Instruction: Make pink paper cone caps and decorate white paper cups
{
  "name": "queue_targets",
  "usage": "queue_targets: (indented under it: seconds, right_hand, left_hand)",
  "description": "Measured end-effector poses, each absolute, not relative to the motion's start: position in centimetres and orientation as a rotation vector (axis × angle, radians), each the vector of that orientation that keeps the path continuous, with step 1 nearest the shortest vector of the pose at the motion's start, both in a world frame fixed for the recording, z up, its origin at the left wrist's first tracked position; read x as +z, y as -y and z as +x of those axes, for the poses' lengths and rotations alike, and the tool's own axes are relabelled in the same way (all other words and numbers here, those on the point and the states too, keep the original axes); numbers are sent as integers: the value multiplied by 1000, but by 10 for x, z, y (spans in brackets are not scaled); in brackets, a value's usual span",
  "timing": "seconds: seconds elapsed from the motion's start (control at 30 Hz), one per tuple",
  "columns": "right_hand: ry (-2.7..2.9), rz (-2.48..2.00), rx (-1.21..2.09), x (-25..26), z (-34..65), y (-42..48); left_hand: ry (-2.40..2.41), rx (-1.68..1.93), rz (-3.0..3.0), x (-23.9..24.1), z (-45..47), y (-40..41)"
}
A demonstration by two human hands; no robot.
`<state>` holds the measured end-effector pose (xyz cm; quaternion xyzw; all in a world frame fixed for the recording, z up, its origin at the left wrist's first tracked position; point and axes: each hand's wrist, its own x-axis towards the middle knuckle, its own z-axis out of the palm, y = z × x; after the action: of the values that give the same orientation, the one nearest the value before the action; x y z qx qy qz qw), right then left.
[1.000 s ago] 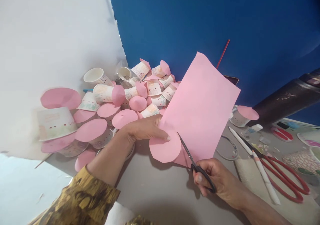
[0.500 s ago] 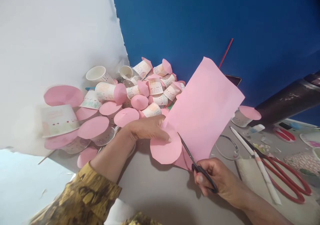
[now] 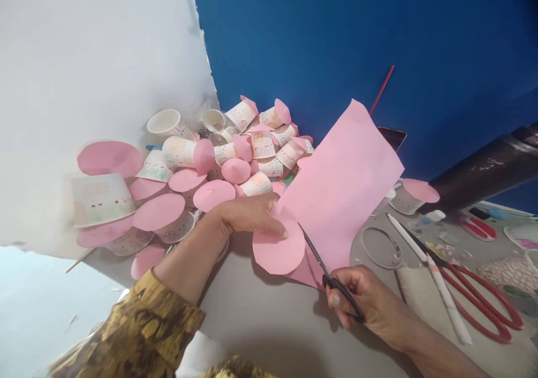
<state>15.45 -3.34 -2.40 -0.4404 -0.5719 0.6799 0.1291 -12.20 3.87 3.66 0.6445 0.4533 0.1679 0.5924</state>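
Observation:
My left hand (image 3: 247, 214) pinches a pink paper sheet (image 3: 342, 184) at its lower left, thumb pressed on a round part-cut disc (image 3: 278, 250) of the same paper. My right hand (image 3: 370, 305) grips small black scissors (image 3: 325, 268), fingers through the handles. The blades point up-left into the sheet beside the disc. The sheet stands tilted up over the grey table (image 3: 269, 322).
A heap of paper cups with pink paper discs (image 3: 202, 165) lies behind my left hand. Large red-handled scissors (image 3: 483, 294), a white pen (image 3: 437, 288), a wire ring (image 3: 380, 246) and a pink-capped cup (image 3: 412, 196) lie at the right. A dark roll (image 3: 483, 167) leans far right.
The sheet's upper part has tilted slightly to the left and down. Both hands have stayed almost where they were, the scissors still in the cut.

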Motion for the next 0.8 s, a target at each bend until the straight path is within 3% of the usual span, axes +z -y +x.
queue_targets:
  seconds: [0.3,0.8]
  right_hand:
    - [1547,-1153,1986,-25,151,33]
    - [1473,-1169,2053,-23,151,35]
  left_hand:
    - [-1021,564,1353,36,-119,-42]
    - [-1009,475,1465,36,-118,-41]
